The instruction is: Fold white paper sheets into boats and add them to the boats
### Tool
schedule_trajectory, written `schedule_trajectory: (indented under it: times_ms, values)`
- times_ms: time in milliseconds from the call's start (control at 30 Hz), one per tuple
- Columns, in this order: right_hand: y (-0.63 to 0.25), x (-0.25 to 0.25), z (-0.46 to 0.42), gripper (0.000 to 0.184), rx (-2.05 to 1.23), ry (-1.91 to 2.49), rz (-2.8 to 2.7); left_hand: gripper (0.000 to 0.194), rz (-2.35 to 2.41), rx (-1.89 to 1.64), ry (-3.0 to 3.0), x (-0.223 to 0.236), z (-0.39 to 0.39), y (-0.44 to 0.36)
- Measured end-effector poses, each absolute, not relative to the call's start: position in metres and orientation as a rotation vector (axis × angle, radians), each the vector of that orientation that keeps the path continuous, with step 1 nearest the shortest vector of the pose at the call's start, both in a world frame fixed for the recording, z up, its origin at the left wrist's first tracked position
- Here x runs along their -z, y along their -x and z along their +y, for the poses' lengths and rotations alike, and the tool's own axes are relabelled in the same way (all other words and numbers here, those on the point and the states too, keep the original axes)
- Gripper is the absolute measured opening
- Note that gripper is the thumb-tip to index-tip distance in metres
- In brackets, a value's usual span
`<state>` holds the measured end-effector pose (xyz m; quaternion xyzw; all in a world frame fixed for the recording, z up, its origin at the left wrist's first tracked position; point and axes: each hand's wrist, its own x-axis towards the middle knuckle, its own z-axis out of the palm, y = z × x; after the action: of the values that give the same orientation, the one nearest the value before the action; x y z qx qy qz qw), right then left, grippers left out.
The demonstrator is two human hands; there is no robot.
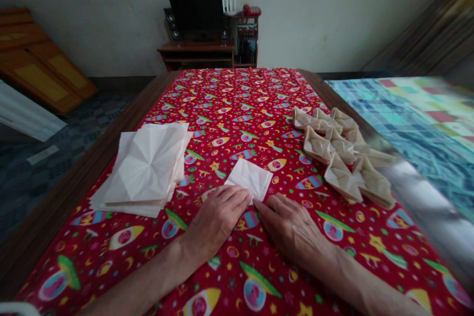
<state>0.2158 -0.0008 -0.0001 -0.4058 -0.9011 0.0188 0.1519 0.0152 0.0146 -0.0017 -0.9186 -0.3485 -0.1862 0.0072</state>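
Observation:
A small white folded paper (254,176) lies on the red patterned tablecloth in front of me, turned with one corner towards me. My left hand (222,210) rests on its near left edge, with the fingers closed together over the paper. At the near corner, my right hand (292,222) has its fingers curled in and the thumb and forefinger at the paper's edge. The fingers hide part of the paper. On the left is a stack of creased white paper sheets (151,163), its top sheet showing folds that spread from the middle.
Several folded paper pieces (340,145) stand in rows on the right of the tablecloth (229,108). A bed with a patterned sheet (411,123) adjoins the table's right side. Beyond the far end stand a monitor (196,12) and a red telephone (252,11); a wooden cabinet (48,64) is at left.

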Motion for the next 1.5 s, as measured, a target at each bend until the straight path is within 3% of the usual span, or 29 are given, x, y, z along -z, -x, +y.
schedule_trajectory:
  times_ms: [167, 367, 833, 1033, 1233, 1333, 1500]
  values:
    - [-0.211, 0.003, -0.004, 0.022, 0.058, 1.227, -2.541, 0.043, -1.125, 0.482, 2.885, 0.001, 0.002, -0.018]
    - [-0.213, 0.004, -0.007, 0.019, 0.088, 1.253, -2.569, 0.047, -1.238, 0.377, 2.958, -0.005, -0.007, -0.008]
    - [-0.222, 0.003, -0.009, 0.022, 0.119, 1.247, -2.555, 0.037, -1.239, 0.41, 2.791, 0.001, -0.018, 0.031]
    - [-0.217, 0.002, -0.011, 0.02, 0.126, 1.271, -2.52, 0.028, -1.178, 0.615, 2.776, 0.002, -0.013, 0.014]
    - [-0.23, -0.006, 0.008, 0.028, -0.09, 1.229, -2.342, 0.029, -1.152, 0.553, 2.862, 0.001, -0.001, -0.001]
    - [-0.239, -0.001, 0.034, 0.021, -0.023, 1.25, -2.169, 0.027, -1.112, 0.523, 2.881, -0.003, 0.003, 0.0]
    - [-0.243, 0.017, 0.068, 0.035, 0.035, 1.234, -2.131, 0.026, -1.063, 0.501, 2.895, -0.008, 0.007, 0.004]
